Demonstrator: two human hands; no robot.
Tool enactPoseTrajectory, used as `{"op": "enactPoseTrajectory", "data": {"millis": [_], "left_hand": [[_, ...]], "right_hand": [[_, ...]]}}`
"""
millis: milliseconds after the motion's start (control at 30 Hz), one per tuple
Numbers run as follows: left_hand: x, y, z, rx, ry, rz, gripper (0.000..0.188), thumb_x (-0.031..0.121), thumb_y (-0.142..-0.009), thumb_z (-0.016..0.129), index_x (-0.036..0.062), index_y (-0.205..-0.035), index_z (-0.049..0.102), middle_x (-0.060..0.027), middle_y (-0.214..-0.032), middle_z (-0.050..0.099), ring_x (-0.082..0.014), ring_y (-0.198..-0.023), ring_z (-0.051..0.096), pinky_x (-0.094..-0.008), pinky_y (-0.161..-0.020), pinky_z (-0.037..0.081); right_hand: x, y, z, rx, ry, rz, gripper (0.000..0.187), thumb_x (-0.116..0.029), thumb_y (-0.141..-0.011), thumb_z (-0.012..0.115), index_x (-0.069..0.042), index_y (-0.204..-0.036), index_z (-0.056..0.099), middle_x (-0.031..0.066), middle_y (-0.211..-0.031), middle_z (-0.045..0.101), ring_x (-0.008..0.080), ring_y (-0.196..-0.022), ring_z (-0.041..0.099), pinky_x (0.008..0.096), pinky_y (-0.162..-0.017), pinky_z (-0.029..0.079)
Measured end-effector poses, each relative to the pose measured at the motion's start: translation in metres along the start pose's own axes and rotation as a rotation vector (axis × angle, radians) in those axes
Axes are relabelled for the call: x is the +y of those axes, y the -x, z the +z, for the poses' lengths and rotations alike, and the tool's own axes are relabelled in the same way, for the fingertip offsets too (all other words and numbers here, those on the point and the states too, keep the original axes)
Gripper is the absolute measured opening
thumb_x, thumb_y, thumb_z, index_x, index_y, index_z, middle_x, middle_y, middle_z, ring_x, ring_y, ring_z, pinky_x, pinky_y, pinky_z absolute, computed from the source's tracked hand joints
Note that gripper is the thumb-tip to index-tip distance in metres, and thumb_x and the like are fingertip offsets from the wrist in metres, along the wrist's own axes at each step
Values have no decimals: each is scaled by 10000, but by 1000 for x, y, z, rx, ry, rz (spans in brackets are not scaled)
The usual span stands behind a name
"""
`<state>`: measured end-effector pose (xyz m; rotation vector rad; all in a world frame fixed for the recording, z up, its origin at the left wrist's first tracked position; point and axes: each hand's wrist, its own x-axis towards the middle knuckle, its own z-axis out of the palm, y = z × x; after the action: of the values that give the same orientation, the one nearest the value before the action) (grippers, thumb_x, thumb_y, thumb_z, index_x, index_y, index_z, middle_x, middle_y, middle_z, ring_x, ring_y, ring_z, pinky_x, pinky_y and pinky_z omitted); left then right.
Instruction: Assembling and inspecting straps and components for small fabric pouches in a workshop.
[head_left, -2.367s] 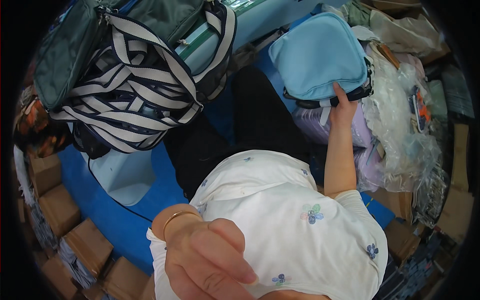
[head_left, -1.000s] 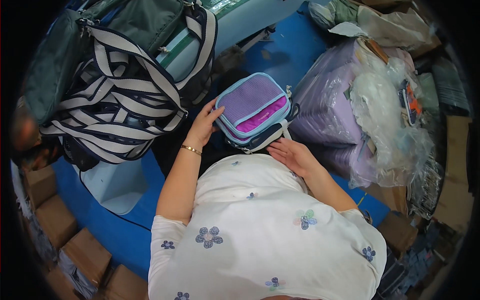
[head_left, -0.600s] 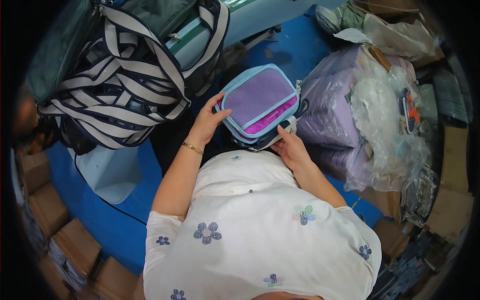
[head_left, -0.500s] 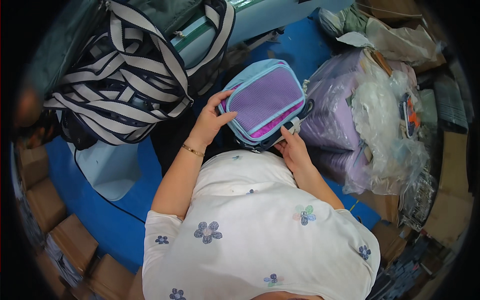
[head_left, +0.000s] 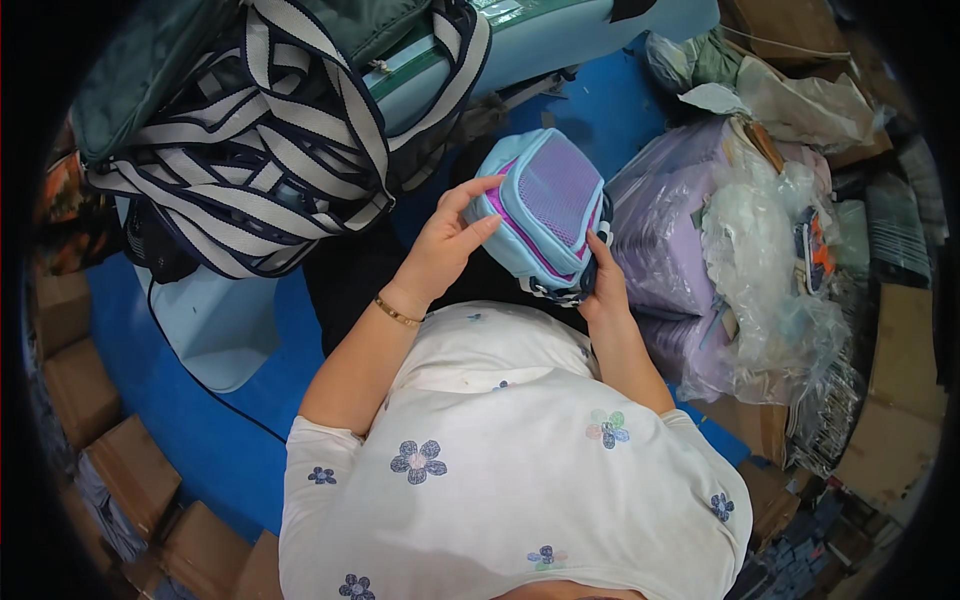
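Above my lap, both hands hold a small light-blue bag [head_left: 510, 235] with a purple mesh panel and magenta lining or trim along its edges. My left hand [head_left: 452, 240] grips its left side, fingers over the top edge and thumb on the near side. At the lower right corner, my right hand [head_left: 604, 280] is closed on the bag, its thumb on the edge and its other fingers mostly hidden beneath. Dark straps and buckles bunch along the bag's lower edge, close to my right hand.
A heap of white-and-navy striped webbing straps [head_left: 270, 150] lies at the left beside dark green fabric [head_left: 150, 70]. Lilac packs in clear plastic [head_left: 660, 215] stack at the right. Cardboard boxes [head_left: 130, 470] line the left rim of the blue floor [head_left: 180, 400].
The bag has turned and tilted in my hands, so its left side wall now shows more and the mesh panel faces further right. Both hands have shifted slightly right with it.
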<state>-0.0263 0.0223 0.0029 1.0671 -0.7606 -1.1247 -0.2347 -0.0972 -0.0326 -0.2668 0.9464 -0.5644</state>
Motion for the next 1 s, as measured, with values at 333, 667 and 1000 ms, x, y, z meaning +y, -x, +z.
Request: {"op": "enactPoseTrajectory", "data": {"millis": [333, 667, 1000], "left_hand": [[-8, 0, -3, 75, 292, -159, 479, 27, -884, 486, 63, -1344, 359, -62, -1246, 468, -118, -1104, 478, -261, -941, 396], [0, 3, 0, 114, 316, -220, 431, 73, -906, 417, 43, -1331, 349, -91, -1272, 425, -161, -1136, 466, -328, -943, 414], [14, 7, 18, 50, 274, -259, 367, 172, -929, 471, 21, -1260, 419, -47, -1071, 534, -99, -974, 519, -249, -858, 424]], "right_hand": [[8, 3, 5, 58, 23, -101, 449, -142, -843, 623, -55, -1246, 445, 113, -1197, 544, 260, -1077, 543, 403, -926, 447], [4, -15, -16, -95, 17, -112, 456, -151, -850, 609, -40, -1255, 430, 103, -1150, 566, 237, -1033, 569, 386, -888, 475], [-22, -38, -34, -422, 139, -202, 479, -88, -806, 614, -54, -1249, 436, 73, -1097, 583, 205, -966, 598, 345, -842, 498]]}}
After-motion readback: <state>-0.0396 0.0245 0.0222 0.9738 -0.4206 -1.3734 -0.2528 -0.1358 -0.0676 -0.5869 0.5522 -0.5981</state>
